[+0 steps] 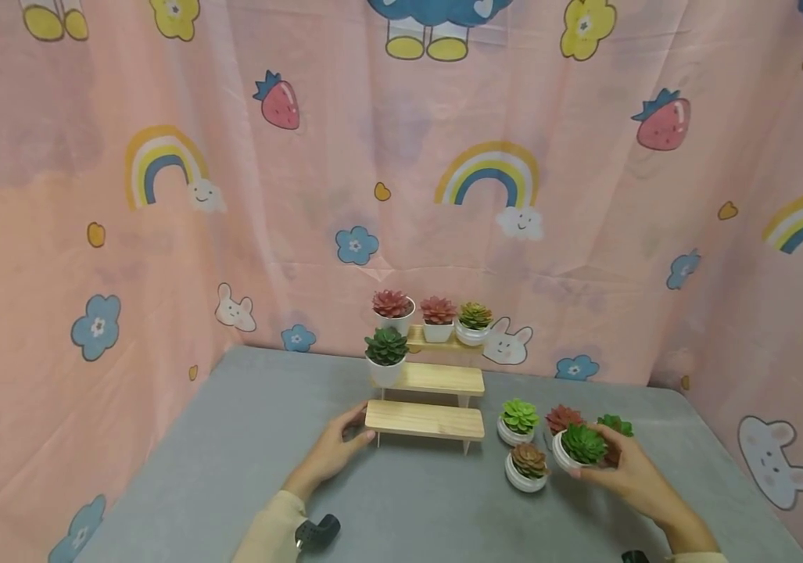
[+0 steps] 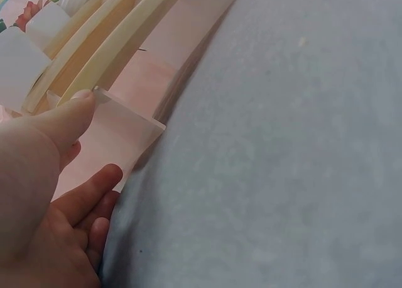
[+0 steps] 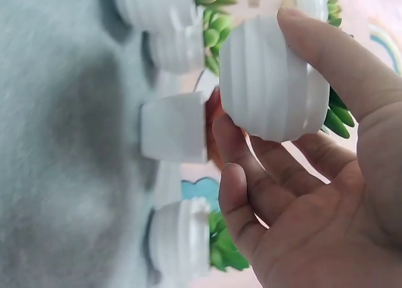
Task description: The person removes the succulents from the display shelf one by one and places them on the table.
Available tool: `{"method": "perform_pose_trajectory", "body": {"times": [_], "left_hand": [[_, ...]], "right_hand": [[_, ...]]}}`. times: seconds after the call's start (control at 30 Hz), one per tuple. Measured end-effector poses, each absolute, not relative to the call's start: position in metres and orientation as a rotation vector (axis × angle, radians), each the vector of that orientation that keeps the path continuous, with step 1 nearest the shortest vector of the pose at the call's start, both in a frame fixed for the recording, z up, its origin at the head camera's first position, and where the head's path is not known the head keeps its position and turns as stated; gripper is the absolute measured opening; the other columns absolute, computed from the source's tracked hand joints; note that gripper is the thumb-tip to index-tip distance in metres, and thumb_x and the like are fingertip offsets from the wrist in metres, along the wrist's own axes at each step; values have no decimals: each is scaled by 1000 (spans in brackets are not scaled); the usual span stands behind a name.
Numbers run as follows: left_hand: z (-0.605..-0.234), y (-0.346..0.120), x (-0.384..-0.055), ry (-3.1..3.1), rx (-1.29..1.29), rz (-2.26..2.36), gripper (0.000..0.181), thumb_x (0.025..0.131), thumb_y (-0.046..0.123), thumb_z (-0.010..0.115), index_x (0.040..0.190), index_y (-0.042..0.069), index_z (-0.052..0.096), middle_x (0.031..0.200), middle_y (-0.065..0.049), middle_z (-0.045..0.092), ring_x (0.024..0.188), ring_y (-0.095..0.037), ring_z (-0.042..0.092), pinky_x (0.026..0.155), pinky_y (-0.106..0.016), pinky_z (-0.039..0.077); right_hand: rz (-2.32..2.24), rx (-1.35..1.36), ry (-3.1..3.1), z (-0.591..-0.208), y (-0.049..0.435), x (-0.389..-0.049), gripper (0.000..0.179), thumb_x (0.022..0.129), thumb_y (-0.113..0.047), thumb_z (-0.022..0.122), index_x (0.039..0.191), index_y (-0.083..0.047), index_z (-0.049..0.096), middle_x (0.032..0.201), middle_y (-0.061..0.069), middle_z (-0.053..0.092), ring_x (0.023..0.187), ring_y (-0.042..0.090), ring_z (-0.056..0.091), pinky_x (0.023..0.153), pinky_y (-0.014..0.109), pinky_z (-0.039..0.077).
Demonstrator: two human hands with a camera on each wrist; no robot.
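Observation:
My left hand point(image 1: 334, 447) grips the left end of the lowest step of a three-step display stand point(image 1: 425, 420), with wooden boards on clear legs. In the left wrist view the thumb lies at the front corner of the clear leg panel point(image 2: 119, 127), with fingers along its outer side. On the right, my right hand point(image 1: 622, 469) holds a green potted succulent point(image 1: 584, 444). Its white ribbed pot point(image 3: 270, 80) is pinched between thumb and fingers, raised above the table in the right wrist view. A square white pot point(image 3: 173, 127) stands behind it.
Two reddish succulents point(image 1: 438, 311) and a yellow-green one point(image 1: 474, 317) stand on the top step. A dark green one point(image 1: 386, 348) sits on the middle step's left end. Bright green point(image 1: 518, 417), brown point(image 1: 529, 463) and other succulents stand right of the stand. A pink curtain point(image 1: 401, 117) hangs behind the table.

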State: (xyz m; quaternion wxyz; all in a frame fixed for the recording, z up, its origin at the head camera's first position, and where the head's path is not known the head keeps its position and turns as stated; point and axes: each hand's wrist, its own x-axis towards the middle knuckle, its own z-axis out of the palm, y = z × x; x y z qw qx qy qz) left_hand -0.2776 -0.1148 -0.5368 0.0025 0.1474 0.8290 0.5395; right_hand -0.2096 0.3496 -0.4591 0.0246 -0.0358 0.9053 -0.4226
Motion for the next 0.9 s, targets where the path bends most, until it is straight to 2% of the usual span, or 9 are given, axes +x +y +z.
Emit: {"method": "perform_pose_trajectory", "body": {"times": [0.13,0.3,0.53,0.63,0.73,0.8,0.9], "left_hand": [[-538,-116,-278,2600,455,1687,63,98,30,66,153,8,44,144,-20,57,139,-44,48,113,-65,37],[-540,-118,-279,2593,464,1674,65,98,32,66,153,8,43,146,-21,56,139,-43,47,113,-64,37],[-538,-117,-279,2590,479,1673,65,99,34,65,154,7,42,146,-20,56,139,-43,48,113,-64,37],[-536,-116,-278,2587,479,1675,65,99,33,64,154,7,41,145,-20,57,139,-43,48,113,-65,37],[-536,-116,-277,2591,481,1670,65,100,32,64,154,6,41,144,-20,57,138,-42,49,112,-64,37],[-536,-115,-277,2597,482,1668,64,100,32,64,154,6,41,144,-20,58,137,-42,50,112,-64,38],[-536,-115,-277,2599,479,1670,65,99,32,64,154,6,41,143,-19,58,137,-41,50,112,-64,38]], "right_hand": [[-1288,-149,2765,-468,355,-213,84,83,-18,82,146,14,37,131,31,56,74,6,52,64,25,47],[-1283,-190,2694,-477,363,-216,84,85,-18,79,145,19,34,141,41,46,87,-3,56,73,23,51],[-1265,-209,2644,-483,370,-218,83,87,-20,79,146,17,35,146,41,41,98,-3,55,77,23,51],[-1292,-244,2621,-487,373,-219,81,87,-18,78,146,17,35,141,39,47,89,-3,52,71,23,48],[-1322,-287,2598,-491,374,-220,78,87,-15,78,144,18,35,129,27,55,76,1,47,63,24,43],[-1340,-302,2582,-494,375,-219,77,88,-14,77,144,18,35,126,22,54,71,4,43,61,26,40],[-1344,-321,2571,-496,376,-220,77,88,-14,77,144,18,35,133,33,51,78,2,46,64,25,43]]}}
